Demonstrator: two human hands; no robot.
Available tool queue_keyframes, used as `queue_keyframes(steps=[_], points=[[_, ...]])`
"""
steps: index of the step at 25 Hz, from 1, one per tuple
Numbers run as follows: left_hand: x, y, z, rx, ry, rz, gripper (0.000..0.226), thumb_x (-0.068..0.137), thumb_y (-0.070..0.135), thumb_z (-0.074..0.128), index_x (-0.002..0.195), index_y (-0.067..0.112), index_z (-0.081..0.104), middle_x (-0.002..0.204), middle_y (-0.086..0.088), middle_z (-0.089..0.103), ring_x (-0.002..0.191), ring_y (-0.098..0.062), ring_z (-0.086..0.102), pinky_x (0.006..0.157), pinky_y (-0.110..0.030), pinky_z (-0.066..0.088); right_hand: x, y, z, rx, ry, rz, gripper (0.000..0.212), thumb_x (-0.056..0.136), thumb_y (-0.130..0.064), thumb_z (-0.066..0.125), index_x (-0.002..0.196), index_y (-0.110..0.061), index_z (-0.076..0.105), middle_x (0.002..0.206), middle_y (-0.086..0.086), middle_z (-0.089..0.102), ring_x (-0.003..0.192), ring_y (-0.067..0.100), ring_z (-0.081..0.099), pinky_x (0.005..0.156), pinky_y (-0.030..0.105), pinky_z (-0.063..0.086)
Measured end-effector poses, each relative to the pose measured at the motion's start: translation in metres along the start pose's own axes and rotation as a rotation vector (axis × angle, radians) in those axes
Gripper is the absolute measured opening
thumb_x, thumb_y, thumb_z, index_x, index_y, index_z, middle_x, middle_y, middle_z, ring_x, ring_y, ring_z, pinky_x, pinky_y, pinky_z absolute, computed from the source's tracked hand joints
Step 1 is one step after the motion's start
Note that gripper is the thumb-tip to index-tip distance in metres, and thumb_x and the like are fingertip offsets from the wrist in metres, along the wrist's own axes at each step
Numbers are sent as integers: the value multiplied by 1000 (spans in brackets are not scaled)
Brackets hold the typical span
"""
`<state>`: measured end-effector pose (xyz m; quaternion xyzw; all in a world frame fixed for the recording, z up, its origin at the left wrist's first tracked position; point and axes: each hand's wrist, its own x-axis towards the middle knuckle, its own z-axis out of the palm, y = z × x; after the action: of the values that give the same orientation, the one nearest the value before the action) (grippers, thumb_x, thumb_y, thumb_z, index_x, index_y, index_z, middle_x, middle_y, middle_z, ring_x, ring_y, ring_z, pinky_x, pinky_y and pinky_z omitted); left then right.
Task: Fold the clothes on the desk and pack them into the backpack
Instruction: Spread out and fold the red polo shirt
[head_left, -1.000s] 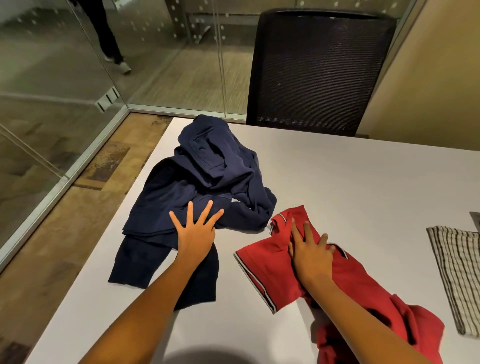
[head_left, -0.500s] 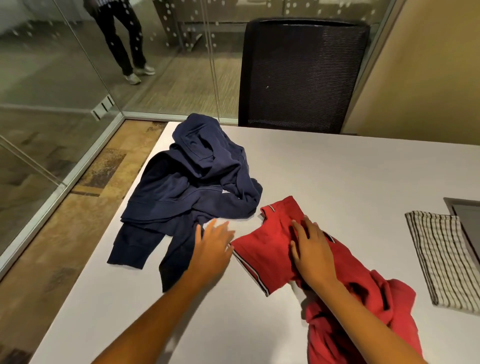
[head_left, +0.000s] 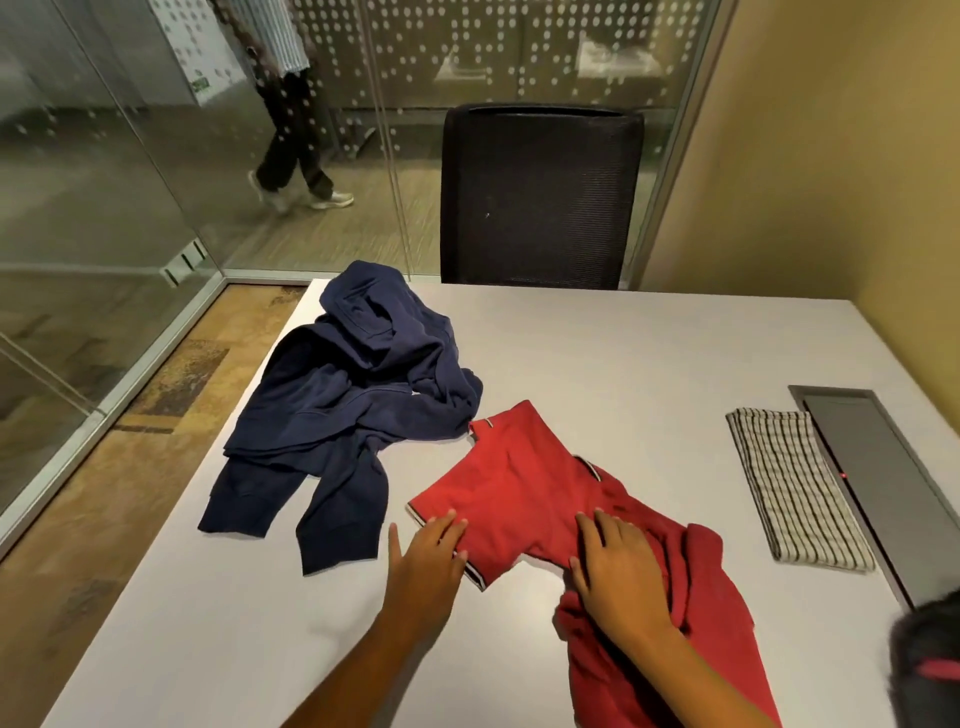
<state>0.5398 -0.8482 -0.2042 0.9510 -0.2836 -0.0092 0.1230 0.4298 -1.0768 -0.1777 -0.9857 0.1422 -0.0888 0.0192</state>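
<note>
Left grip (head_left: 426, 556): fingers straight and close together, thumb splayed, fingertips laid on the striped sleeve hem of the red shirt (head_left: 524, 499), lower centre of the frame. Nothing pinched.

Right grip (head_left: 618, 566): flat, fingers relaxed and slightly apart, pressing the shirt's body just right of the sleeve.

Change: a second ago the left grip lay spread on the navy hoodie (head_left: 353, 400). Half a second ago it was crossing the gap; now it is off the hoodie and on the red shirt. The right grip has stayed on the shirt throughout. The sleeve and collar end now lie flatter; the lower part, running to the bottom right of the frame, is still bunched.

We read this as both grips committing to the red shirt first, smoothing it before any fold.

The hoodie sits crumpled at centre left on the white surface (head_left: 623, 353), its sleeve touching the shirt's collar corner. The striped cloth (head_left: 795, 483), right of frame, already lies folded. A dark shape (head_left: 930, 665) at the lower right edge may be the backpack; we cannot tell. Nothing is packed yet.
</note>
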Motion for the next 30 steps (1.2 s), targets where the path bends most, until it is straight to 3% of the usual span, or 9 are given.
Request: queue_keyframes(steps=[3, 5, 9, 12, 16, 19, 23, 26, 30], points=[[-20, -8, -8, 108, 5, -75, 34, 69, 24, 84, 101, 27, 73, 101, 8, 70, 84, -13, 70, 91, -63, 44, -19, 3, -10, -42, 102, 31, 46, 78, -33, 58, 114, -6, 67, 116, 18, 65, 108, 39, 61, 105, 52, 34], [-36, -12, -7, 157, 66, -124, 15, 84, 26, 64, 97, 27, 70, 93, 8, 67, 78, -15, 69, 94, -63, 41, -34, 6, -12, -53, 86, 129, 58, 71, -36, 73, 120, -5, 64, 119, 20, 63, 114, 41, 57, 105, 56, 28], [-65, -9, 0, 206, 104, -287, 17, 79, 19, 76, 95, 21, 70, 91, -1, 69, 78, -26, 70, 91, -64, 42, -48, 8, -6, 51, 67, 9, 68, 62, -16, 82, 122, -9, 51, 103, 13, 67, 94, 35, 63, 85, 47, 50], [-91, -1, 2, 225, 78, -434, 21, 78, 21, 76, 98, 18, 70, 95, -7, 69, 83, -32, 69, 93, -64, 41, -47, 13, -10, 191, 96, -233, 67, 51, -4, 86, 112, -11, 61, 95, 5, 67, 81, 25, 64, 77, 37, 54], [-123, 3, 1, 248, 102, -504, 16, 78, 15, 75, 92, 11, 68, 87, -10, 68, 75, -35, 66, 84, -59, 44, -50, 25, -18, 177, 142, -437, 54, 64, -12, 81, 115, -9, 66, 108, 7, 66, 101, 27, 63, 102, 40, 42], [-130, 7, -8, 207, 141, -502, 12, 72, 6, 76, 75, 7, 64, 70, -12, 65, 62, -33, 61, 70, -47, 46, -64, 29, -23, 66, 169, -229, 44, 83, -33, 61, 121, -11, 61, 124, 11, 59, 119, 34, 54, 111, 47, 27], [-115, 21, -17, 107, 181, -446, 8, 75, 7, 75, 76, 7, 66, 72, -12, 66, 63, -32, 62, 65, -41, 49, -85, 18, -24, 154, 204, -25, 31, 86, -30, 52, 102, -9, 67, 109, 12, 63, 104, 38, 59, 85, 47, 48], [-97, 40, -24, 37, 235, -311, 6, 83, 17, 61, 80, 15, 66, 75, -3, 66, 68, -25, 61, 65, -37, 49, -86, 15, -29, 248, 311, -177, 19, 83, -18, 50, 82, -9, 67, 83, 5, 63, 81, 28, 59, 65, 35, 49], [-77, 53, -33, -78, 209, -252, 12, 87, 22, 55, 81, 22, 65, 81, 5, 65, 75, -21, 60, 71, -36, 47, -99, 12, -22, 224, 190, -401, 6, 69, -13, 66, 68, -14, 60, 69, 0, 54, 67, 21, 48, 60, 30, 36]])
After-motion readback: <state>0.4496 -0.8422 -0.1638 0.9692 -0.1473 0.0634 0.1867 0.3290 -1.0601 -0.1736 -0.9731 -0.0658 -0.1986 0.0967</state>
